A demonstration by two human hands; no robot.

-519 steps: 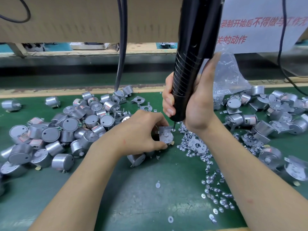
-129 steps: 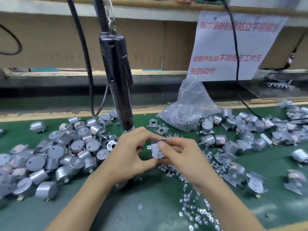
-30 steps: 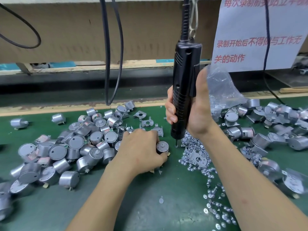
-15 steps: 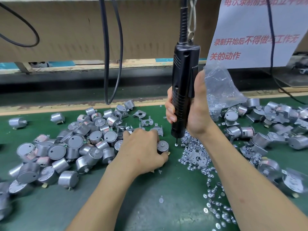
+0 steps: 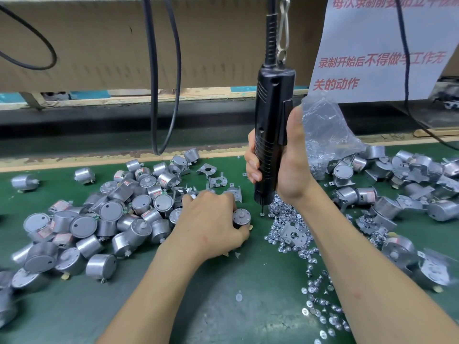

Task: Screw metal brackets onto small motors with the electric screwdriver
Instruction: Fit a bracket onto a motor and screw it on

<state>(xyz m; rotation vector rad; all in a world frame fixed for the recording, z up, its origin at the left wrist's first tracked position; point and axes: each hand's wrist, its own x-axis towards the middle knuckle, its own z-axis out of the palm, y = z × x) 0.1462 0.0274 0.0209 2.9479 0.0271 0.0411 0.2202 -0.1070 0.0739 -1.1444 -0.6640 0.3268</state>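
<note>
My right hand [image 5: 289, 167] grips the black electric screwdriver [image 5: 272, 135], which hangs upright from a cord and clip. Its bit tip touches down at the edge of the loose screws [image 5: 288, 219] on the green mat. My left hand [image 5: 211, 224] lies knuckles up just left of the bit, its fingers curled round a small round motor [image 5: 241, 216] standing with its shaft up. Loose metal brackets [image 5: 217, 181] lie behind my left hand, and one more bracket [image 5: 294, 234] sits among the screws.
A heap of bare motors [image 5: 104, 219] fills the left of the green mat [image 5: 223, 306]. Motors with brackets [image 5: 397, 194] pile up on the right. A clear bag of screws [image 5: 325, 135] stands behind my right hand. Black cables [image 5: 161, 95] hang at the back.
Over the last second both hands have stayed almost in place. The screwdriver bit sits slightly lower among the screws; my left hand still holds the same motor.
</note>
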